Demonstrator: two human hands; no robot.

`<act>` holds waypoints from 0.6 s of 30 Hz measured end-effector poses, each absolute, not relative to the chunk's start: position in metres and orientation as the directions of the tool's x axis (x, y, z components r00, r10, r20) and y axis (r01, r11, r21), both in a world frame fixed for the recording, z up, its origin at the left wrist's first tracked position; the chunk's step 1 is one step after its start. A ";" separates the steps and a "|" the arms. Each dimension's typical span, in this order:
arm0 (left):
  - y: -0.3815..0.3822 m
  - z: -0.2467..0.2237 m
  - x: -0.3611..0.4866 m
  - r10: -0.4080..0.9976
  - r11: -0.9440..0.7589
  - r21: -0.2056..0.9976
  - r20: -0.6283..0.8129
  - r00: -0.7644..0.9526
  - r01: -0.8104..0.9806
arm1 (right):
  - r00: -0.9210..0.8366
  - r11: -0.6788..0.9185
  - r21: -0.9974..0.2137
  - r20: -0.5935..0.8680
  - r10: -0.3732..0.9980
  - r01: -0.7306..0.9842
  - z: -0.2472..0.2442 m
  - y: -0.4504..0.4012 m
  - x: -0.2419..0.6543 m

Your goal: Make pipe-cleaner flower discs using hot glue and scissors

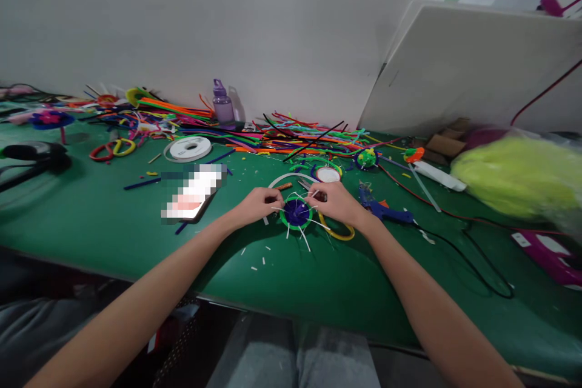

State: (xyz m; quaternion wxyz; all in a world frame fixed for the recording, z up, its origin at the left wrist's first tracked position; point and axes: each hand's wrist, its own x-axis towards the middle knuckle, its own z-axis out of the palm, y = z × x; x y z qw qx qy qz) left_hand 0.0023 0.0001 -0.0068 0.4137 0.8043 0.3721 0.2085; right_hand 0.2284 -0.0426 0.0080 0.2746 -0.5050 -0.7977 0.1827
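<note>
A round craft piece (297, 213) with a green rim and a dark blue middle lies on the green table (218, 273), several thin white strips sticking out around it. My left hand (260, 205) pinches its left edge, beside a white strip. At the upper right of the rim, the fingers of my right hand (331, 199) are pinched together on a white strip. Scissors with yellow handles (339, 234) lie partly under my right hand. Small white offcuts (264, 260) are scattered in front of the piece.
A blue glue gun (386, 211) with a black cord lies at the right. To the left are a phone (195, 194) and a ribbon spool (190, 147). Coloured pipe cleaners (300, 139) and a purple bottle (223, 106) line the back, near a yellow fluffy bundle (518, 173).
</note>
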 end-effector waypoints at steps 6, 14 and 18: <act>-0.001 -0.007 0.002 0.776 -0.370 0.829 0.027 0.630 0.420 | -0.351 0.433 -0.568 0.255 0.901 0.700 0.008 -0.043 0.228; -0.001 -0.005 0.003 0.770 -0.373 0.828 0.025 0.637 0.418 | -0.337 0.417 -0.579 0.247 0.909 0.701 0.006 -0.042 0.230; -0.002 -0.004 0.003 0.768 -0.386 0.823 0.036 0.639 0.417 | -0.345 0.420 -0.575 0.241 0.907 0.702 0.006 -0.041 0.231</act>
